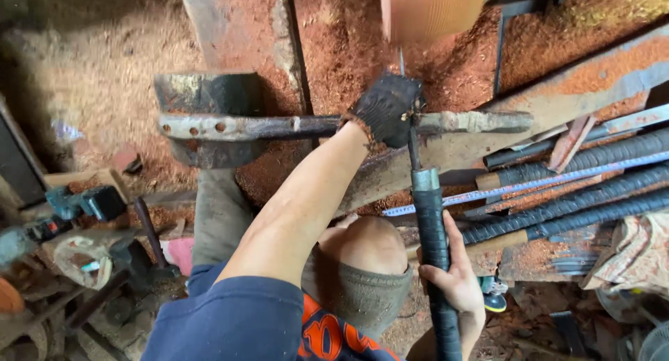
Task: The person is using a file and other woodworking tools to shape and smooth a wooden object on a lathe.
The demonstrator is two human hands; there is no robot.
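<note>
Left hand (385, 110): gloved, clenched on flat metal bar (279, 126), 12 o'clock.
Right hand (456, 277): bare, wrapped round taped tool handle (433, 235), 5 o'clock.
Bar: likely heavy, stiff; hold mid-length.
Rebar (585, 194): 3 o'clock.

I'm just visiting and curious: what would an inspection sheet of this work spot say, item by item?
Surface: ground covered in reddish sawdust.
Job's things: long tool with black wrapped handle, its thin shaft reaching a rusty metal bar lying on a worn beam.
Clutter: ribbed steel rods at right; teal power tool and scrap at left.
Hands: left hand, in a dark glove, on the bar; right hand, bare, gripping the handle.
Cables: nothing seen.
Surroundings: orange wood block above.
</note>
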